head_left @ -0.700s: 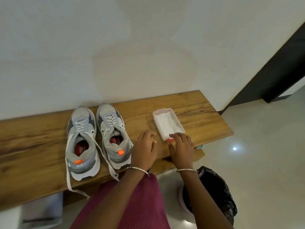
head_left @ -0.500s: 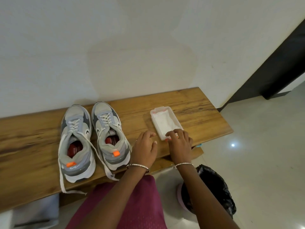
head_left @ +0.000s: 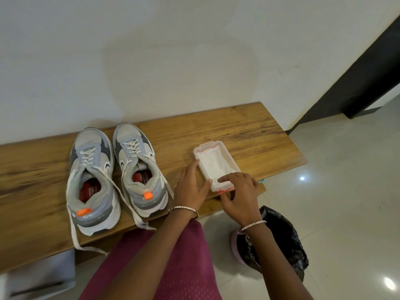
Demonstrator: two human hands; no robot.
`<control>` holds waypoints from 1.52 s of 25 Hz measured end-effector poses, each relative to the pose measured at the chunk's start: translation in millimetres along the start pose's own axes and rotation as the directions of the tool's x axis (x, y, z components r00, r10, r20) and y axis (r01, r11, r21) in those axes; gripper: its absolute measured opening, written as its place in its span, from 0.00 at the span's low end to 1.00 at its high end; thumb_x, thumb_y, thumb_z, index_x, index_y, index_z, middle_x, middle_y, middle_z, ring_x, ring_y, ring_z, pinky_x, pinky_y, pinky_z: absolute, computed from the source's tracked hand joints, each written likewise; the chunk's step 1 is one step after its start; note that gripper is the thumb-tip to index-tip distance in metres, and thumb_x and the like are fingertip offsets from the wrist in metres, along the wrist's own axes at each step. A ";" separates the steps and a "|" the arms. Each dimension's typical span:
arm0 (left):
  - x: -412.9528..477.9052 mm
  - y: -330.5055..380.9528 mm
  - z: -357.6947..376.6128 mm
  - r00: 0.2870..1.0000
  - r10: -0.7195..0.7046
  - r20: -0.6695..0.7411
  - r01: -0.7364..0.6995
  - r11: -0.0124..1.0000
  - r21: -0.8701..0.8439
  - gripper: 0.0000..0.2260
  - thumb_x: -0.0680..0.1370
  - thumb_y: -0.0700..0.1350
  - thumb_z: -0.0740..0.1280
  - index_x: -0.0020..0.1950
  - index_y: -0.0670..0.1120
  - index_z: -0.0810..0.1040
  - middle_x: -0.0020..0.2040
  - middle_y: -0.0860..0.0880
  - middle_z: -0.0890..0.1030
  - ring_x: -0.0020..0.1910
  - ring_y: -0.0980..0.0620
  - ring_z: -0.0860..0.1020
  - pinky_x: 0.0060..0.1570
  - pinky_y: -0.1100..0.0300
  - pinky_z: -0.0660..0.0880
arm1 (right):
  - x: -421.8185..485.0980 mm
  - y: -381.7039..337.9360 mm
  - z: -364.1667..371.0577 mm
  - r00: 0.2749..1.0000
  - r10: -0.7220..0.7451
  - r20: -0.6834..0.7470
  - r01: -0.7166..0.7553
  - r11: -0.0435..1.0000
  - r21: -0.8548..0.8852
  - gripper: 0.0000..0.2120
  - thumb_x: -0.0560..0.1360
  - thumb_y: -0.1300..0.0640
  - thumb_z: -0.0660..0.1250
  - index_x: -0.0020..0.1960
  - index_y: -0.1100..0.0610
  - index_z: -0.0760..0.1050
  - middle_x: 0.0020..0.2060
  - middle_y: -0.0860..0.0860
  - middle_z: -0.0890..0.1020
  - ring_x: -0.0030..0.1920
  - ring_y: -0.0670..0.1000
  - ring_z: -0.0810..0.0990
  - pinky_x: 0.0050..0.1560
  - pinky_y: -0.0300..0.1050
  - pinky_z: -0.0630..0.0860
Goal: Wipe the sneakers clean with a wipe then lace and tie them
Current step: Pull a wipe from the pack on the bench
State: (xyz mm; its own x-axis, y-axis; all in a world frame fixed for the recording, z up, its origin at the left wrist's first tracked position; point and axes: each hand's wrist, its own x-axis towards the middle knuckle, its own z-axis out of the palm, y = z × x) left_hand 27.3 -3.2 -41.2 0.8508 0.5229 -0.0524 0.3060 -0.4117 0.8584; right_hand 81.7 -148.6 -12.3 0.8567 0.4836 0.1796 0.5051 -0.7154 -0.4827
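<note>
Two grey and white sneakers stand side by side on the wooden bench [head_left: 249,131], toes toward the wall: the left sneaker [head_left: 92,180] and the right sneaker [head_left: 139,165], both with loose white laces trailing over the front edge. To their right sits a clear plastic box [head_left: 227,154] holding white wipes [head_left: 213,167]. My left hand [head_left: 191,187] rests flat against the box's left side, fingers straight. My right hand [head_left: 239,191] is at the box's near end, with a fingertip touching the top wipe.
A bin lined with a black bag [head_left: 279,241] stands on the tiled floor below the bench's right end. A white wall runs behind the bench. A dark door frame [head_left: 368,79] is at the right. A grey box [head_left: 41,276] sits under the bench at lower left.
My left hand has moved right from beside the sneaker to the box's left side. My right hand's fingers have reached onto the wipes at the box's near end.
</note>
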 end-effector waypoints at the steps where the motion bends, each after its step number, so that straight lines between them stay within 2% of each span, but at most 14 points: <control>1: 3.1 -0.5 1.4 1.000 -0.024 0.013 0.024 1.000 -0.015 0.33 0.75 0.53 0.72 0.77 0.51 0.62 0.72 0.47 0.70 0.69 0.47 0.71 0.63 0.46 0.74 | 10.1 -4.7 -4.3 0.999 0.039 -0.028 -0.036 0.996 0.080 0.12 0.68 0.56 0.65 0.51 0.49 0.81 0.48 0.42 0.82 0.54 0.45 0.76 0.60 0.49 0.67; 3: 8.9 1.5 3.3 0.998 -0.054 0.031 0.054 0.998 -0.013 0.38 0.74 0.54 0.74 0.79 0.52 0.58 0.75 0.48 0.68 0.71 0.47 0.69 0.65 0.47 0.72 | 37.8 -11.8 -3.3 0.994 0.095 -0.051 -0.084 0.979 0.187 0.07 0.74 0.57 0.67 0.50 0.53 0.83 0.44 0.45 0.85 0.45 0.43 0.79 0.53 0.45 0.76; 5: 15.3 2.8 4.7 0.998 -0.059 0.039 0.059 0.998 -0.005 0.42 0.72 0.54 0.76 0.79 0.53 0.57 0.74 0.49 0.69 0.71 0.48 0.70 0.65 0.50 0.73 | 66.8 -17.1 9.2 0.989 0.144 0.023 -0.146 0.972 0.186 0.05 0.76 0.58 0.70 0.49 0.56 0.84 0.42 0.48 0.86 0.40 0.44 0.80 0.48 0.43 0.79; 8: 22.1 -1.2 4.7 0.993 -0.065 0.097 0.075 0.992 -0.104 0.46 0.68 0.55 0.77 0.79 0.58 0.54 0.75 0.51 0.70 0.71 0.50 0.71 0.66 0.47 0.73 | 94.8 -18.6 35.3 0.965 0.219 0.145 -0.238 0.963 0.125 0.05 0.76 0.57 0.71 0.48 0.56 0.85 0.42 0.50 0.86 0.43 0.49 0.83 0.46 0.43 0.77; 12: 24.7 -10.8 2.8 0.981 -0.058 0.186 0.094 0.977 -0.194 0.50 0.62 0.64 0.72 0.78 0.65 0.48 0.75 0.53 0.68 0.71 0.53 0.70 0.66 0.47 0.74 | 108.1 -20.4 50.3 0.952 0.264 0.154 -0.284 0.951 0.123 0.05 0.75 0.59 0.70 0.46 0.54 0.86 0.41 0.50 0.86 0.44 0.51 0.83 0.50 0.45 0.78; 14: 24.1 -14.9 1.1 0.971 -0.033 0.236 0.088 0.970 -0.226 0.52 0.63 0.61 0.75 0.78 0.66 0.46 0.77 0.53 0.65 0.74 0.55 0.67 0.69 0.48 0.71 | 108.8 -22.0 51.6 0.947 0.285 0.148 -0.306 0.941 0.145 0.04 0.74 0.58 0.72 0.45 0.54 0.85 0.41 0.49 0.86 0.44 0.48 0.83 0.51 0.43 0.77; 17: 24.7 -20.1 -0.1 0.959 -0.012 0.283 0.087 0.964 -0.253 0.53 0.68 0.49 0.79 0.79 0.64 0.44 0.78 0.52 0.63 0.75 0.56 0.64 0.72 0.49 0.67 | 108.4 -22.0 54.4 0.953 0.276 0.128 -0.294 0.943 0.156 0.03 0.74 0.58 0.72 0.44 0.53 0.85 0.40 0.48 0.86 0.43 0.47 0.83 0.49 0.42 0.77; 19: 25.3 -21.4 -0.2 0.958 -0.013 0.288 0.092 0.960 -0.263 0.53 0.68 0.48 0.80 0.78 0.65 0.44 0.79 0.51 0.63 0.75 0.56 0.64 0.73 0.48 0.67 | 107.9 -23.8 53.0 0.958 0.263 0.111 -0.278 0.948 0.155 0.04 0.74 0.59 0.71 0.43 0.52 0.84 0.39 0.48 0.86 0.41 0.47 0.82 0.47 0.41 0.77; 22: 25.7 -20.8 -0.4 0.963 -0.014 0.270 0.091 0.957 -0.275 0.53 0.66 0.49 0.80 0.72 0.76 0.44 0.79 0.52 0.62 0.76 0.56 0.63 0.73 0.46 0.67 | 107.0 -22.0 47.8 0.967 0.246 0.067 -0.254 0.953 0.167 0.03 0.74 0.60 0.70 0.43 0.54 0.82 0.37 0.49 0.85 0.38 0.48 0.81 0.42 0.41 0.77; 24: 25.2 -21.1 -0.1 0.964 -0.015 0.265 0.095 0.951 -0.293 0.53 0.66 0.47 0.81 0.71 0.76 0.45 0.79 0.53 0.61 0.76 0.55 0.63 0.73 0.46 0.66 | 103.8 -18.2 46.2 0.961 0.273 0.040 -0.275 0.935 0.222 0.02 0.74 0.60 0.69 0.43 0.54 0.80 0.36 0.49 0.84 0.38 0.49 0.82 0.40 0.42 0.77; 28: 23.0 -18.8 -0.4 0.961 -0.005 0.275 0.106 0.929 -0.353 0.53 0.66 0.47 0.81 0.78 0.64 0.48 0.75 0.58 0.61 0.76 0.54 0.62 0.70 0.54 0.66 | 95.8 -14.4 41.4 0.923 0.385 0.027 -0.356 0.822 0.445 0.03 0.76 0.58 0.65 0.45 0.52 0.74 0.36 0.50 0.84 0.39 0.52 0.85 0.46 0.55 0.82; 33: 23.7 -16.1 -2.6 0.958 -0.028 0.285 0.124 0.938 -0.322 0.49 0.67 0.48 0.81 0.79 0.60 0.53 0.79 0.51 0.60 0.76 0.51 0.63 0.68 0.52 0.67 | 84.5 -14.1 25.5 0.821 0.554 0.140 -0.456 0.488 0.744 0.01 0.79 0.59 0.64 0.49 0.55 0.73 0.50 0.57 0.84 0.48 0.53 0.85 0.49 0.50 0.84; 36: 22.8 -11.0 -6.1 0.959 -0.020 0.283 0.103 0.954 -0.281 0.44 0.68 0.50 0.79 0.78 0.58 0.59 0.78 0.49 0.63 0.76 0.51 0.64 0.66 0.54 0.68 | 77.4 -10.3 14.9 0.777 0.576 0.255 -0.471 0.263 0.842 0.02 0.80 0.59 0.63 0.48 0.55 0.72 0.50 0.57 0.84 0.49 0.56 0.84 0.49 0.50 0.83; 38: 22.4 -6.8 -8.3 0.960 -0.028 0.278 0.103 0.960 -0.260 0.43 0.68 0.51 0.79 0.77 0.58 0.60 0.77 0.50 0.64 0.75 0.52 0.64 0.64 0.57 0.69 | 74.3 -9.0 7.2 0.756 0.597 0.269 -0.466 0.201 0.862 0.03 0.81 0.60 0.62 0.48 0.54 0.71 0.49 0.56 0.82 0.47 0.55 0.82 0.44 0.48 0.80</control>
State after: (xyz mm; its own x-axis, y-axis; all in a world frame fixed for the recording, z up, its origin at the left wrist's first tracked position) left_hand 40.8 17.5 -44.0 0.9270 0.3063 -0.2163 0.2706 -0.1473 0.9514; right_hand 140.1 -102.6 -0.8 0.9207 0.0743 -0.3831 -0.3879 0.0649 -0.9194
